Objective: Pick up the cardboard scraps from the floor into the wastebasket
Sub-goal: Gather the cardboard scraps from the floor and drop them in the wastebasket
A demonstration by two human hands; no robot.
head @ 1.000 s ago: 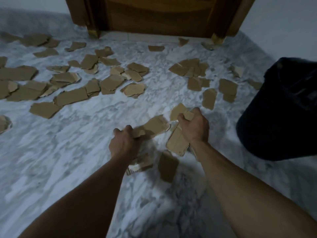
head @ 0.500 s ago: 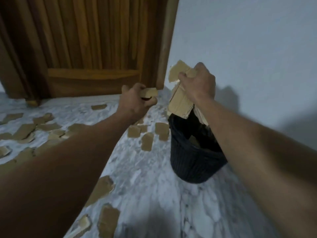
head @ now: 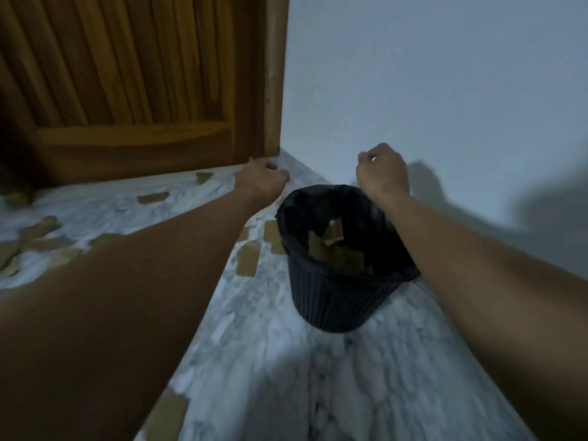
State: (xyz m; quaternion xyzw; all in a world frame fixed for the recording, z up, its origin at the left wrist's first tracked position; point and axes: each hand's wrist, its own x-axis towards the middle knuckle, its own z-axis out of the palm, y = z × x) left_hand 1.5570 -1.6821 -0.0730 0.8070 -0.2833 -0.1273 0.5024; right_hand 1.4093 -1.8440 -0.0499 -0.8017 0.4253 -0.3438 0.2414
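Observation:
The black ribbed wastebasket (head: 331, 300) with a dark liner stands on the marble floor near the wall. Brown cardboard scraps (head: 337, 253) lie inside it. My left hand (head: 261, 179) hovers just beyond the basket's left rim, fingers loosely bent downward, with nothing in it. Over the far right rim, my right hand (head: 381, 173) hangs the same way and holds nothing. More cardboard scraps lie on the floor: a few (head: 248, 259) right by the basket's left side, several others (head: 38, 237) further left, and one (head: 168, 415) near my left forearm.
A wooden door (head: 127, 74) and its frame close off the back left. A pale wall (head: 445, 90) runs behind the basket on the right. The marble floor (head: 366, 377) in front of the basket is bare.
Both hands carried scraps from the floor up over the wastebasket. The scraps have left both hands and now lie inside the basket. My view has swung right, toward the basket.

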